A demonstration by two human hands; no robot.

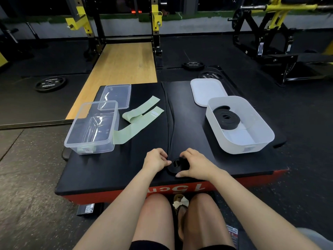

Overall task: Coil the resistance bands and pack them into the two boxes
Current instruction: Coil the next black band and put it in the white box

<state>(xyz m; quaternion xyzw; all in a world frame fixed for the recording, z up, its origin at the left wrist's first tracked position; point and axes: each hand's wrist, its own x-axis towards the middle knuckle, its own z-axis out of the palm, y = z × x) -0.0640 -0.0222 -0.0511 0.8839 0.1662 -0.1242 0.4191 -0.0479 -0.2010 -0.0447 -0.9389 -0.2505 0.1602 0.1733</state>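
Note:
A long black resistance band [170,112] lies stretched away from me down the middle of the black platform [111,170]. Its near end is rolled into a small coil [175,164]. My right hand [195,164] curls round that coil, and my left hand [155,159] pinches the band right beside it. A white box [266,130] at the right holds a coiled black band [226,118]. A clear box [72,139] at the left has no band in it. Two light green bands [142,118] lie flat next to the clear box.
A white lid [207,91] lies behind the white box and a clear lid [115,95] behind the clear box. Weight plates [49,83] lie on the gym floor, with a yellow and black rack [155,24] beyond. My knees are under the platform's near edge.

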